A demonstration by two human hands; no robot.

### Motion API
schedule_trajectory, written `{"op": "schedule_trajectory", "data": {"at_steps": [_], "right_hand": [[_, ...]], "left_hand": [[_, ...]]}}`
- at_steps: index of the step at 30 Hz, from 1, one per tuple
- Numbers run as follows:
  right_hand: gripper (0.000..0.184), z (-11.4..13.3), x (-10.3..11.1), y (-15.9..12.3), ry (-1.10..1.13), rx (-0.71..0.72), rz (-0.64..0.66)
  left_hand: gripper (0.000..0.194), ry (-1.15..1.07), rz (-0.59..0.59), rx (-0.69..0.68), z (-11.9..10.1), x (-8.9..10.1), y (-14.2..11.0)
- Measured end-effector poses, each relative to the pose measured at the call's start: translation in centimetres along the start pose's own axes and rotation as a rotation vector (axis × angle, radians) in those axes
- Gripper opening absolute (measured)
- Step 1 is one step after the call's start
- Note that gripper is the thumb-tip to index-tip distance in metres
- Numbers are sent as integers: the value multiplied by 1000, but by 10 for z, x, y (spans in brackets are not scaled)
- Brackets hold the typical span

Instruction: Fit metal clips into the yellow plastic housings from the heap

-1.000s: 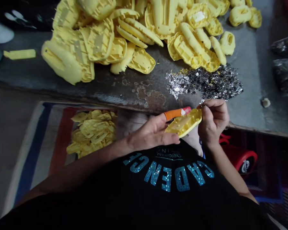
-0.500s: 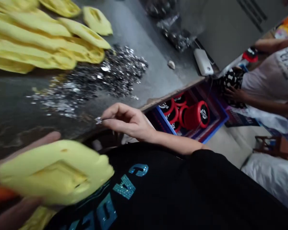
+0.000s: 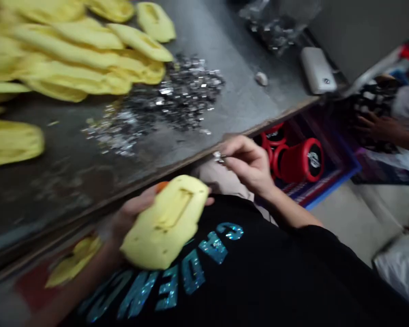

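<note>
Well, my right hand (image 3: pixel 247 165) pinches a small shiny bit (image 3: pixel 218 157) between the thumb and finger, just off the near edge of the table. My left hand (image 3: pixel 138 202) is curled around a yellow shell (image 3: pixel 167 225), which sits in front of my black shirt (image 3: pixel 259 268), with its slotted side up. The shell hides most of my left fingers, so I can't tell how they bend. The table (image 3: pixel 240 106) is gray and worn, with dark patches on the left. Past its right end I see a pale floor (image 3: pixel 344 209) and another person's hand (image 3: pixel 378 127). A heap of shiny bits (image 3: pixel 180 93) lies in the middle of the table, touching the pile of yellow shells (image 3: pixel 71 52) on the far left. On the far right are a white lump (image 3: pixel 261 78), a white box (image 3: pixel 318 70) and a clear bag (image 3: pixel 276 27). My right arm partly covers the blue-edged crate (image 3: pixel 347 169) of red and black round things (image 3: pixel 301 161).
</note>
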State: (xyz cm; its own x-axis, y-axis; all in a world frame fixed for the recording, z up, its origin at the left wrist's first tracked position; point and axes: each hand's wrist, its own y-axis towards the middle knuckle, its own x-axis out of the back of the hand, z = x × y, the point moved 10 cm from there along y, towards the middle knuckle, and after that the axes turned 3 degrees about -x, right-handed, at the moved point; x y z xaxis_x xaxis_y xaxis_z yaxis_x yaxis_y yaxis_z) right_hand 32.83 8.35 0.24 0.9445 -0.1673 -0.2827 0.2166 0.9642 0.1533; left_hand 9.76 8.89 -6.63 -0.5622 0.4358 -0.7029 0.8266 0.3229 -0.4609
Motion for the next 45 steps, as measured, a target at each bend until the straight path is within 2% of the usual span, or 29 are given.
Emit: {"op": "schedule_trajectory", "data": {"at_steps": [2, 5, 8, 10, 13, 16, 19, 24, 28, 37, 41, 45], "right_hand": [[17, 29, -1, -6, -124, 200, 35], [5, 53, -15, -8, -288, 372, 119], [11, 65, -46, -8, -380, 474, 274], [17, 69, -69, -10, -444, 530, 368], [20, 64, -88, -9, -559, 563, 412], [17, 57, -93, -5, -642, 570, 405], [21, 58, -99, -7, -714, 631, 453], [20, 63, -110, -11, -859, 721, 559], [17, 69, -112, -13, -911, 789, 608], [19, 70, -112, -19, -1046, 791, 718], [19, 68, -111, -20, -1046, 779, 720], [32, 65, -108, -22, -1018, 771, 680]], "left_hand": [[49, -42, -14, 66, 14, -33, 1], [58, -117, -222, -54, 4, -30, 2], [62, -163, -382, -212, -8, -15, -12], [59, -137, -450, -293, -13, -13, -25], [55, -120, -427, -322, -17, -22, -38], [52, -150, -411, -327, -21, -29, -49], [46, -158, -438, -348, -26, -30, -58], [41, -212, -392, -385, -28, -31, -54], [45, -188, -297, -409, -31, -33, -46], [51, -55, -318, -437, -35, -32, -44], [56, -10, -359, -421, -34, -30, -44], [54, -29, -375, -421, -34, -29, -44]]}}
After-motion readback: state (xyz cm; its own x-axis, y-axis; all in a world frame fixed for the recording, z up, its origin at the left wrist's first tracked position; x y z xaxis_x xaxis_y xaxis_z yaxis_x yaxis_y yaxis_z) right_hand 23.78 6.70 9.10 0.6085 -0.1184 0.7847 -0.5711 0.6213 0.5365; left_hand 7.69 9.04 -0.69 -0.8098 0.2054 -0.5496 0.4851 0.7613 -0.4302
